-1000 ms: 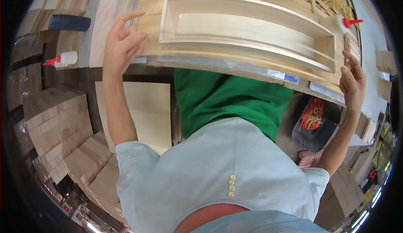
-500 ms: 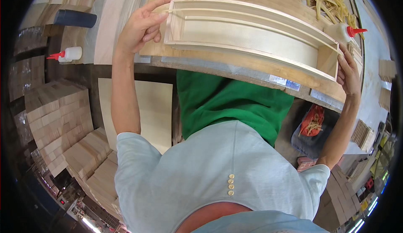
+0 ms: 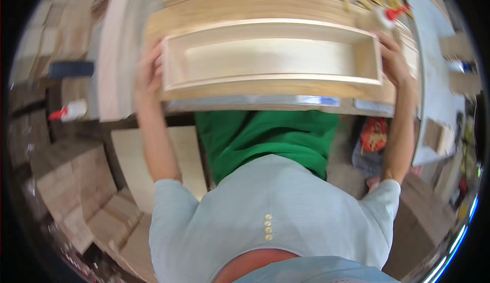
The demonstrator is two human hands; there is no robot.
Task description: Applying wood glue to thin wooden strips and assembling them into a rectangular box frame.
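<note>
Bracing pale, long, rectangular open-topped wooden box (image 3: 270, 54) at both ends, with left hand (image 3: 149, 70) against one end wall and right hand (image 3: 395, 61) against the other. Too blurred to tell if fingers pinch the walls or just press. No longer stretching thin pale wood strip across the opening, as half a second ago; can't pick it out now. Likely means handling the box whole, not the strip. Below grip: tan flat wooden board (image 3: 245, 90). Just beyond right hand: white red-nozzled bottle (image 3: 384, 18).

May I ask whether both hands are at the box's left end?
No, left hand and right hand are at opposite ends of the box.
</note>
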